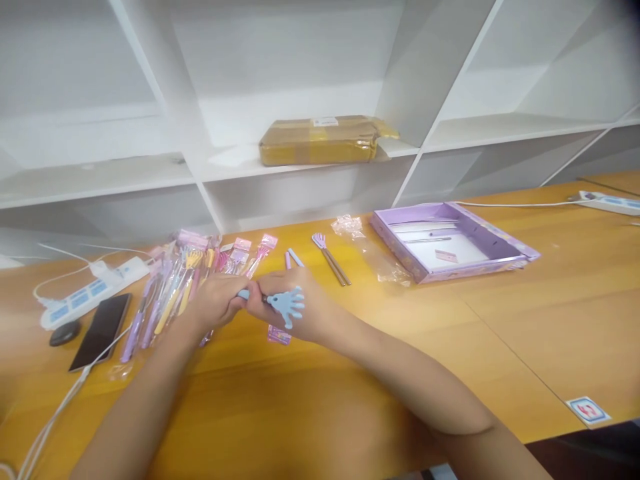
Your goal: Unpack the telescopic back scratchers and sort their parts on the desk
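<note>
Both of my hands meet over the table around a back scratcher (287, 303) with a light blue, hand-shaped head. My left hand (220, 300) is closed on its blue handle. Beside it, my right hand (300, 283) is closed at the neck, and the blue head shows in front of the back of that hand. Under and left of my hands lies a pile of plastic-wrapped back scratchers (175, 287) in purple, yellow, pink and blue. Unwrapped ones with purple heads and metal rods (331, 260) lie just beyond my right hand. A small pink-purple card (279, 335) shows below it.
A shallow purple box (425, 275) with a card inside stands right of the clear plastic wrappers (373, 253). On the left are a power strip (95, 293), a phone (103, 330), a black mouse (65, 333) and white cables. A taped cardboard parcel (320, 141) sits on the shelf.
</note>
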A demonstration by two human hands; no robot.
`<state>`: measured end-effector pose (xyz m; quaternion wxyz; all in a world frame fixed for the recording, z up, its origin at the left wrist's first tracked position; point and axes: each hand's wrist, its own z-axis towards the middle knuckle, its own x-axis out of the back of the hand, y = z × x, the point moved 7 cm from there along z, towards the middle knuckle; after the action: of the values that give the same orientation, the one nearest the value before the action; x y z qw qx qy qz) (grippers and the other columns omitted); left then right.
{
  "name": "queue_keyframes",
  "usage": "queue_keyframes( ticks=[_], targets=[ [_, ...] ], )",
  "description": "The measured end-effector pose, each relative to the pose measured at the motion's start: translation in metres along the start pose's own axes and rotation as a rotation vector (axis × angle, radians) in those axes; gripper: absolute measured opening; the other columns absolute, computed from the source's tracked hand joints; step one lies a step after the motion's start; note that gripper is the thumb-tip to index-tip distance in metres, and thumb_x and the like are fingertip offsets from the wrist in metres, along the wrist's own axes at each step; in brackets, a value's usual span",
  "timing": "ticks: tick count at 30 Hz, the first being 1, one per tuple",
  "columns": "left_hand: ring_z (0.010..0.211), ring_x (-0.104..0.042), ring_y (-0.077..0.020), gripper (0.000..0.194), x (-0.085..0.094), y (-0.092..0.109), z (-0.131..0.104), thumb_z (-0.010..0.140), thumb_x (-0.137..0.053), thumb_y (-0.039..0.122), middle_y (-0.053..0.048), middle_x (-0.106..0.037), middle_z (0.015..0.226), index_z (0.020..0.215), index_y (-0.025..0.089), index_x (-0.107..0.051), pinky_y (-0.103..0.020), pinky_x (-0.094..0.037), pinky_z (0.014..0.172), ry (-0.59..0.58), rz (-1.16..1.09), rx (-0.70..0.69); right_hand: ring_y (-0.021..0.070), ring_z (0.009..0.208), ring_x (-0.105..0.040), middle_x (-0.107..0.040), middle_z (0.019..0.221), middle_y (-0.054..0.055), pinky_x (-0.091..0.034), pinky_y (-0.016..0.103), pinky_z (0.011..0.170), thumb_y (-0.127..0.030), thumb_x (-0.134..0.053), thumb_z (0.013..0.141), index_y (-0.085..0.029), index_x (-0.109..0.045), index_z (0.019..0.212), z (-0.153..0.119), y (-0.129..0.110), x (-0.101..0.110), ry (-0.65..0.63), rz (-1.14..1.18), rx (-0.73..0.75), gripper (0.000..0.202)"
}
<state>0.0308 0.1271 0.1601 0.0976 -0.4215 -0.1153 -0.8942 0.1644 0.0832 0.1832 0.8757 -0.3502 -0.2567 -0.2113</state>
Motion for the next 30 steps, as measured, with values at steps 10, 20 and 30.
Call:
queue_keyframes(
  ticks=[10,20,30],
  targets=[
    [0.051,-0.048,-0.0157,0.065,0.000,-0.001,-0.004,0.113,-0.017,0.060,-0.001,-0.055,0.058,0.071,0.022,-0.050,-0.031,-0.034,0.051,0.020,0.053,-0.049,0.0094,0.051,-0.037,-0.047,0.053,-0.003,-0.025,0.028,0.054,-0.029,-0.049,0.104,-0.019,-0.049,0.059,-0.006,-0.001,-0.003,0.040,-0.114,0.109,0.047],
    [0.050,-0.044,-0.0155,0.069,0.014,-0.009,-0.012,0.109,-0.016,0.069,0.000,-0.051,0.057,0.070,0.022,-0.048,-0.031,-0.029,0.052,-0.017,0.178,-0.005,0.0086,0.049,-0.029,-0.040,0.053,-0.004,-0.025,0.028,0.052,-0.027,-0.045,0.103,-0.020,-0.037,0.060,0.000,-0.013,-0.002,0.023,0.019,0.093,0.044],
    [0.062,-0.054,-0.0170,0.035,0.012,-0.009,-0.002,0.109,-0.049,0.035,-0.001,-0.062,0.069,0.078,0.021,-0.057,-0.029,-0.028,0.057,-0.034,0.355,0.141,0.0112,0.057,-0.038,-0.045,0.067,-0.006,-0.031,0.024,0.053,-0.040,-0.052,0.106,-0.022,-0.055,0.093,-0.004,0.014,0.000,-0.001,0.490,-0.265,0.023]
  ],
)
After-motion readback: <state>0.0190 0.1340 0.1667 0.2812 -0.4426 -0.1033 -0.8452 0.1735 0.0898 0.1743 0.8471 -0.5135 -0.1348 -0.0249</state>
